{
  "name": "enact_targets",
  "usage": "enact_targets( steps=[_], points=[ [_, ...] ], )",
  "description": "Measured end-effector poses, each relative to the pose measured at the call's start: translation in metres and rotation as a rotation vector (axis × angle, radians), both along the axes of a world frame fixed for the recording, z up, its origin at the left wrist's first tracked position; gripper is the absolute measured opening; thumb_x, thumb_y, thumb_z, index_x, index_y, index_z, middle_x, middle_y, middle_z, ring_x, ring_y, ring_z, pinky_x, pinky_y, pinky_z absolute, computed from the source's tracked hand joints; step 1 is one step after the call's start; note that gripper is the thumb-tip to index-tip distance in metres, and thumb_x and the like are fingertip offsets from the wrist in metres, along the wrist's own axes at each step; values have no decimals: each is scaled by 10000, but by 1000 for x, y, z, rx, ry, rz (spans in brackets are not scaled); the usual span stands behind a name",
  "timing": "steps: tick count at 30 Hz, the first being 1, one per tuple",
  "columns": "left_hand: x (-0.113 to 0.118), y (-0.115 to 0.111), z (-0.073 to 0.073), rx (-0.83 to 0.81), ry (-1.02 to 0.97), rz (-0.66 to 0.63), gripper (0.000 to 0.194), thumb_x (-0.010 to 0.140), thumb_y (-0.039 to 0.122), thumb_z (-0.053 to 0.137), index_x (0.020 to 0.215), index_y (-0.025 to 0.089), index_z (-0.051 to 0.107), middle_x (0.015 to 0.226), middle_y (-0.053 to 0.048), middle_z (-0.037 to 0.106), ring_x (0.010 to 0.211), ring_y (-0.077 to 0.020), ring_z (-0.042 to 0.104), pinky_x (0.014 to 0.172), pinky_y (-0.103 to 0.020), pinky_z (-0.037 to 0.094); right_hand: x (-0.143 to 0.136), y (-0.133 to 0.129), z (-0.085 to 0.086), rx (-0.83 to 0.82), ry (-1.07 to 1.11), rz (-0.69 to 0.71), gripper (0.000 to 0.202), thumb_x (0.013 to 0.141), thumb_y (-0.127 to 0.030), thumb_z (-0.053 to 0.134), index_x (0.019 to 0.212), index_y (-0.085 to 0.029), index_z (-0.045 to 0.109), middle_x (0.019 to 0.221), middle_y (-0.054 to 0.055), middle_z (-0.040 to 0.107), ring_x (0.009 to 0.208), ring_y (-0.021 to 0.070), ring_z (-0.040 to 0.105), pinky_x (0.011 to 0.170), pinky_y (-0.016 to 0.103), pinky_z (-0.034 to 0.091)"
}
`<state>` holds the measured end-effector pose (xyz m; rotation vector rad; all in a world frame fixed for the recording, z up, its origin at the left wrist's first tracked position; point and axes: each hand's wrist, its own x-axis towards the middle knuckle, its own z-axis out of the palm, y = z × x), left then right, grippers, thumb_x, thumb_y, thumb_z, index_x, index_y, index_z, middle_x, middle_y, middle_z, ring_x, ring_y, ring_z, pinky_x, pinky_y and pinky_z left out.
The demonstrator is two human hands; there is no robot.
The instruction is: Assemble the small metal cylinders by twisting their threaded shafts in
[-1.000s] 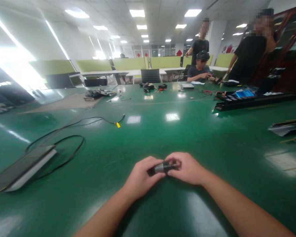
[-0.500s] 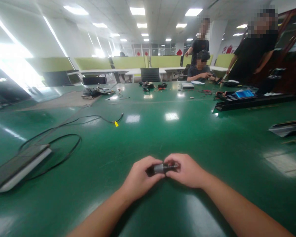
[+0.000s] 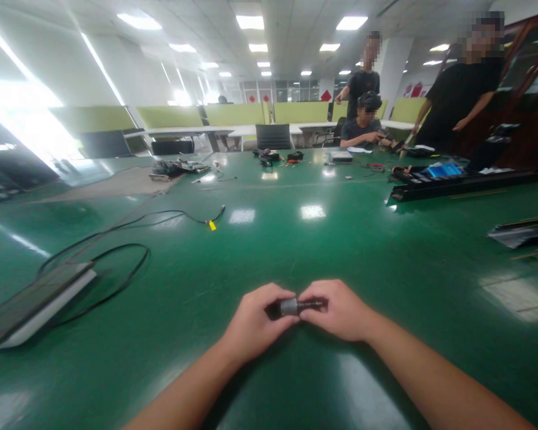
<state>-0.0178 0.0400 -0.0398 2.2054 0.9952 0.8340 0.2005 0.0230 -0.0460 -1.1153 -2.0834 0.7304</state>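
Observation:
A small cylindrical part, with a grey body and a thin dark shaft pointing right, lies sideways between my two hands just above or on the green tabletop. My left hand closes around its grey end, thumb below and fingers above. At the shaft end, my right hand is curled with its thumb and fingers around the part. The fingertips of both hands nearly meet over the middle. Its exact kind is too small and blurred to tell, and my left fingers hide its left end.
A flat dark panel with a white edge lies at the left. A black cable with a yellow tag runs beside it. Black metal channels lie at the right. Loose parts and several people are across the green table.
My hands and the cylindrical part stay almost where they were, with a tiny shift of the right fingers. The standing person at the right has moved one arm slightly.

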Motion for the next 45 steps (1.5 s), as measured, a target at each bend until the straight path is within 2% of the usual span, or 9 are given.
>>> enact_targets(
  steps=[15, 29, 45],
  points=[
    [3, -2, 1, -5, 32, 37, 226, 745, 250, 792, 957, 236, 715, 866, 9, 705, 797, -154, 641, 732, -270, 470, 1, 0, -2, 49, -70, -10, 86, 814, -185, 694, 882, -198, 745, 815, 10, 714, 732, 144, 610, 682, 247, 418],
    [2, -7, 5, 42, 21, 6, 203, 782, 273, 747, 970, 202, 717, 861, -39, 704, 785, -172, 643, 717, -279, 484, 2, -2, 2, 25, -37, 6, 78, 810, -188, 701, 867, -198, 753, 801, 9, 714, 721, 143, 620, 670, 240, 431],
    [0, -8, 6, 52, 28, 5, 201, 785, 254, 748, 978, 209, 715, 859, -28, 695, 787, -164, 637, 719, -275, 478, 3, -3, 7, 18, -48, 21, 69, 811, -180, 698, 854, -185, 752, 786, 14, 713, 713, 143, 616, 667, 242, 425]
  ],
)
